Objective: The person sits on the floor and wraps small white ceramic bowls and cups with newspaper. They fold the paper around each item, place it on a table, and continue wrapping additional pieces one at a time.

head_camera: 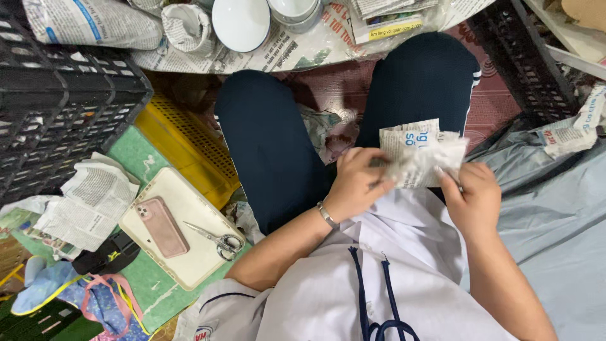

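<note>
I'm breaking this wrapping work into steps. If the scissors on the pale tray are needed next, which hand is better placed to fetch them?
Probably the left hand. The scissors lie on the tray at the person's left, beside the left forearm. The right hand would have to cross the body, and it is pinching the newspaper bundle, as is the left.

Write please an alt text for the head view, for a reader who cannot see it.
Seen from above, a seated person's left hand and right hand hold a newspaper-wrapped bundle over the lap. On a cream tray to the left lie a pink phone and scissors; white bowls rest on newspaper ahead.
</note>
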